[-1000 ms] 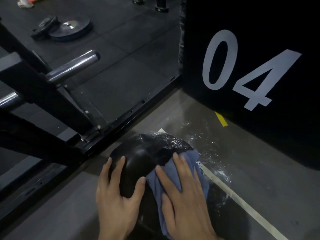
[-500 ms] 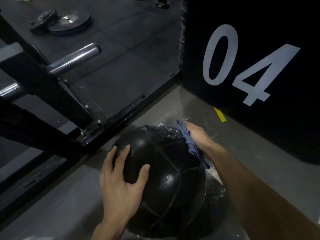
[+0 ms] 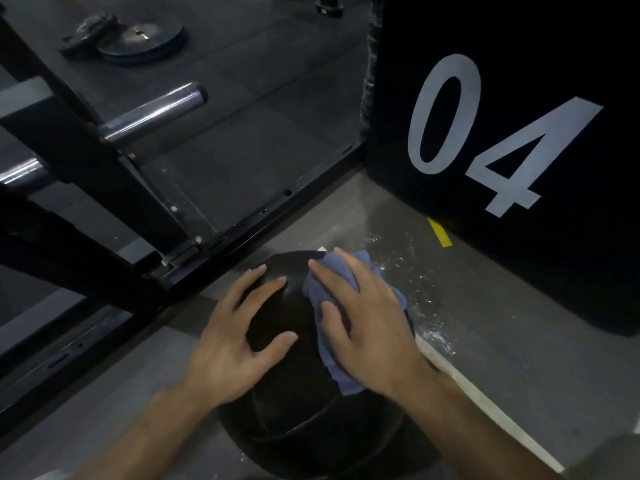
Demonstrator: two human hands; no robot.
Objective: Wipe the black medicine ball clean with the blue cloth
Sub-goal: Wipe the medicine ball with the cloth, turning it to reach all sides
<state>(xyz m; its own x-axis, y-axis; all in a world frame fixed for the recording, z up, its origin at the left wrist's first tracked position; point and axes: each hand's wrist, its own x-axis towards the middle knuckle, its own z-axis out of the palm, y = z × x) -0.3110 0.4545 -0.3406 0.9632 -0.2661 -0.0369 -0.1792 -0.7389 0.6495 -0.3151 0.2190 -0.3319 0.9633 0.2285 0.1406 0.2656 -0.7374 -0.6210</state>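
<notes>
The black medicine ball point(image 3: 304, 424) sits on the grey floor at the lower middle of the view. My left hand point(image 3: 235, 344) rests on its upper left side with fingers spread. My right hand point(image 3: 367, 323) lies flat over the blue cloth point(image 3: 329, 365) and presses it against the ball's upper right. The cloth bunches under the palm and sticks out past the fingertips and below the wrist. Most of the ball's top is hidden by both hands.
A black rack frame point(image 3: 104, 209) with chrome pegs point(image 3: 152, 112) runs along the left, its base rail beside the ball. A black box marked 04 point(image 3: 502, 133) stands at right. Wet splashes point(image 3: 419, 289) and a white floor line point(image 3: 485, 403) lie right of the ball. A weight plate point(image 3: 142, 39) lies far back.
My right hand has drawn the cloth back from the ball's far right side onto its top, toward me. The left hand has stayed on the ball's left side.
</notes>
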